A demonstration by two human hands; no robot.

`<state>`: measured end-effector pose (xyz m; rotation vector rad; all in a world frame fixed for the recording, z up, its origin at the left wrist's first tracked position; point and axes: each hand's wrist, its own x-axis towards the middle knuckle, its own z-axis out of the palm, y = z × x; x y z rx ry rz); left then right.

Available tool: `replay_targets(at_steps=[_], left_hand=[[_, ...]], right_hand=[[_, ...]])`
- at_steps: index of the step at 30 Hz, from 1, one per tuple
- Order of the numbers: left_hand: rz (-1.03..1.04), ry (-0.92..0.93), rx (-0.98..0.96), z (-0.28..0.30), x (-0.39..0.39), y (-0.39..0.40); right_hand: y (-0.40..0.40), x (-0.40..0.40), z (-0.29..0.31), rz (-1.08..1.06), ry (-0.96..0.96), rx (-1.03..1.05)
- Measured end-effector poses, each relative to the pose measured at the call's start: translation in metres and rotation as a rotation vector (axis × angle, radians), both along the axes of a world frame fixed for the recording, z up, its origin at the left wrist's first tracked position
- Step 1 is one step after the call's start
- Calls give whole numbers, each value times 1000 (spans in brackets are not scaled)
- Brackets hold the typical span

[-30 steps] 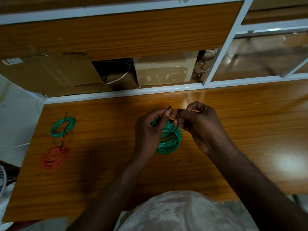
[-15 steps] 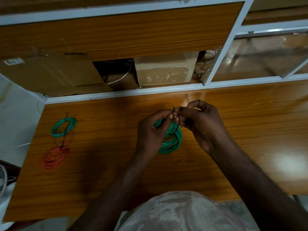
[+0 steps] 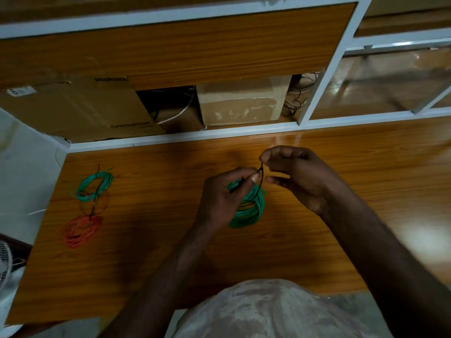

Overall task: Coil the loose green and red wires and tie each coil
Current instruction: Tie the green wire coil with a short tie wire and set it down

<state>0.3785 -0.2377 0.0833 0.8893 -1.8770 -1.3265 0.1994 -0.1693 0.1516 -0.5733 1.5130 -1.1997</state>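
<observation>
We've got the big green coil (image 3: 251, 208) held just over the middle of the wooden desk (image 3: 341, 181), left hand (image 3: 223, 198) pinching its top, right hand (image 3: 296, 176) pinching the black tie (image 3: 261, 178). Smaller green coil (image 3: 95, 184) and red coil (image 3: 81, 230) lie at the far left, cardboard boxes (image 3: 73, 111) on the shelf behind.

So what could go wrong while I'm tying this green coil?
The black tie is pinched only at the fingertips of the left hand and right hand; it could slip before cinching. The green coil hangs half off the table, so its loops could splay.
</observation>
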Motion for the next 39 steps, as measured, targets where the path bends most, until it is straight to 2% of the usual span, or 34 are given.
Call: replay_targets(at_steps=[4,8,16,19,21,23,27,32,37,39], left_hand=[[-16,38,19,1,-3,-3],[-53,56,12,2,-5,-8],[-55,50,2,0,-3,-16],[-58,34,-5,-3,-1,-20],[-50,20,24,-2,-2,-18],[-20,8,80,-5,-2,-15],[41,23,83,-19,4,-16],[-3,2,122,-16,2,-7],[-88,55,192,-16,0,0],[-107,82,217,-15,1,4]], right_hand=[[-6,1,-1,2,26,-128],[-10,-1,-3,31,201,-275],[-24,-3,-10,133,286,-319],[-28,-4,-14,138,442,-332],[-31,-1,-18,167,609,-345],[-32,2,-24,180,689,-325],[-29,2,-36,175,626,-247],[-31,0,-40,6,525,-198],[-36,-5,-30,-87,259,-257],[-37,-5,-23,-78,217,-282]])
